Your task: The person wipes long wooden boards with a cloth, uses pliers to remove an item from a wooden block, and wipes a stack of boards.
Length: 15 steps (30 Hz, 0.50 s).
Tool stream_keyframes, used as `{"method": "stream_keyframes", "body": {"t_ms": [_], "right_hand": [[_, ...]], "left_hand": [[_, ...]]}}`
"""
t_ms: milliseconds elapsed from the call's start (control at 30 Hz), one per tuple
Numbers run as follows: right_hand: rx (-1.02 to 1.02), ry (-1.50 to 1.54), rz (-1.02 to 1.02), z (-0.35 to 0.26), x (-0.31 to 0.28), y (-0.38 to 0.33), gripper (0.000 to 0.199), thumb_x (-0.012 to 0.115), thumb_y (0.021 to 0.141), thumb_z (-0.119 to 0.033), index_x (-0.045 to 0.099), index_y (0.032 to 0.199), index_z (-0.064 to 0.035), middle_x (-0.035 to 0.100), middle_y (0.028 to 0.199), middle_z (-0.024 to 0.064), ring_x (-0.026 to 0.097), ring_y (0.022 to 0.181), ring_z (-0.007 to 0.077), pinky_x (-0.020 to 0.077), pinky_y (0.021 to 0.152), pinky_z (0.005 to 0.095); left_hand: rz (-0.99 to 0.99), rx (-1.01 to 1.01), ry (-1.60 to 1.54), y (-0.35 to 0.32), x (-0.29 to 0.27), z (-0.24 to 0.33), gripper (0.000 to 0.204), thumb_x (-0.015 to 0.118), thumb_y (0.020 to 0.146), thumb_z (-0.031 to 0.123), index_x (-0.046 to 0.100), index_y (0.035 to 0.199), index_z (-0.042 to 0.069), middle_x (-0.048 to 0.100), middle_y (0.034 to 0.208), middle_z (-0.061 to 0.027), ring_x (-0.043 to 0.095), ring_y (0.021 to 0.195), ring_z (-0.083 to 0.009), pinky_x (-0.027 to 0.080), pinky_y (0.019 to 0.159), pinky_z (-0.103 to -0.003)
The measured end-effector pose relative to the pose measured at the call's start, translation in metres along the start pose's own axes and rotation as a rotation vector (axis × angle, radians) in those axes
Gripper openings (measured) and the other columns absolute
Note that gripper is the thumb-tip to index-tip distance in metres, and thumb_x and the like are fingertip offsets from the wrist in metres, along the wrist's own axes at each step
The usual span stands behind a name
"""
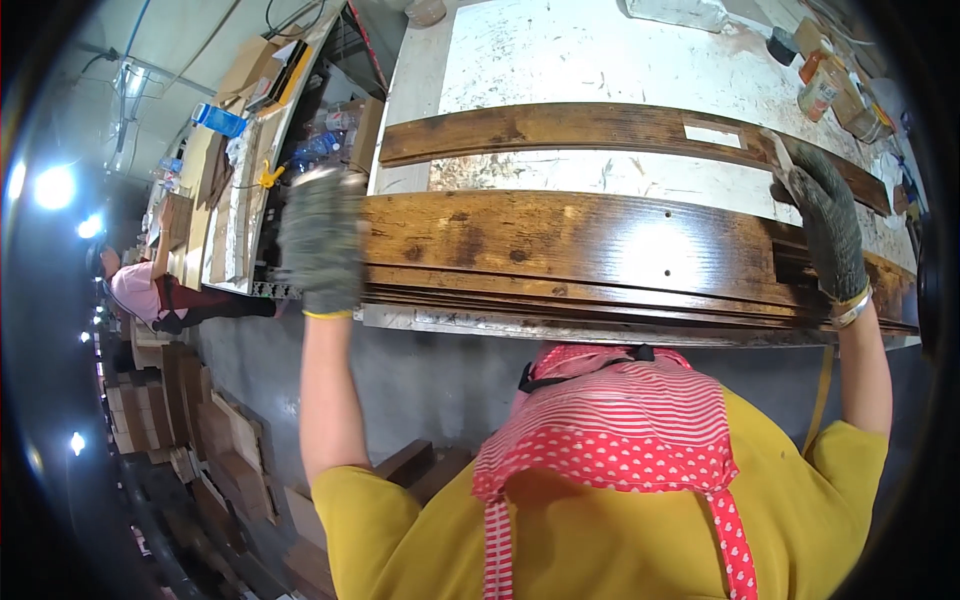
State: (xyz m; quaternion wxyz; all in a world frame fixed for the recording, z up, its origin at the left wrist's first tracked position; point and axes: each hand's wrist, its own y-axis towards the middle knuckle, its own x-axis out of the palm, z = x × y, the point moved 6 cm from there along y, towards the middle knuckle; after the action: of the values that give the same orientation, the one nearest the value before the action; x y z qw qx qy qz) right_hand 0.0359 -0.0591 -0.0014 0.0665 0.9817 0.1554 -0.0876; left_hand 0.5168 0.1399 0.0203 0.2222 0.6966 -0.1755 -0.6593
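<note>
Both my hands wear dark grey knit gloves. My left hand (322, 240) is at the left end of a stack of glossy brown wood-grain boards (560, 235); motion smears its fingers. The stack's top board has two small holes, and a cut-out shows near its right end. My right hand (832, 215) reaches over the right part of the stack, its fingers closed round a thin whitish piece (782, 165) whose kind I cannot make out. This piece touches or overlaps a separate long board (560, 127) with a rectangular opening, lying farther back.
The white, stained worktable (560, 60) carries a wrapped white block (680, 12) at the back. Bottles and a carton (855, 105) stand back right. A shelf with a blue bottle (220, 120) is at left, with another person (140, 290) beyond. Cardboard (235, 450) lies on the floor.
</note>
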Motion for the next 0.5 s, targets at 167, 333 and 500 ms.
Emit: {"method": "stream_keyframes", "body": {"t_ms": [167,333,500], "right_hand": [[-0.038,-0.109,0.069,0.025,-0.014,-0.02,0.034,0.058,0.095,-0.013,0.058,0.125,0.0024,0.062,0.108,0.0063,0.06,0.095,0.0144,0.0485,0.089,0.0282],[0.001,-0.268,0.065,0.038,-0.022,-0.024,0.034,0.058,0.096,-0.016,0.058,0.126,0.0006,0.063,0.108,0.0063,0.061,0.094,0.0143,0.0497,0.086,0.0278],[0.035,-0.256,0.028,0.043,-0.022,-0.021,0.038,0.058,0.097,-0.021,0.057,0.13,-0.0021,0.061,0.116,0.0057,0.058,0.1,0.0143,0.0486,0.09,0.0295]], "left_hand": [[-0.205,0.436,-0.043,-0.006,0.01,0.19,0.027,0.058,0.085,0.012,0.061,0.111,0.008,0.061,0.108,-0.0124,0.058,0.104,-0.0282,0.048,0.088,-0.041],[-0.048,0.468,0.585,-0.034,0.016,0.112,0.02,0.055,0.084,0.012,0.061,0.102,0.006,0.062,0.087,-0.0068,0.061,0.076,-0.0205,0.051,0.062,-0.035],[-0.435,0.198,0.533,-0.051,0.014,0.025,0.021,0.056,0.084,0.016,0.062,0.102,0.009,0.062,0.09,-0.0076,0.062,0.083,-0.0226,0.05,0.068,-0.039]]}}
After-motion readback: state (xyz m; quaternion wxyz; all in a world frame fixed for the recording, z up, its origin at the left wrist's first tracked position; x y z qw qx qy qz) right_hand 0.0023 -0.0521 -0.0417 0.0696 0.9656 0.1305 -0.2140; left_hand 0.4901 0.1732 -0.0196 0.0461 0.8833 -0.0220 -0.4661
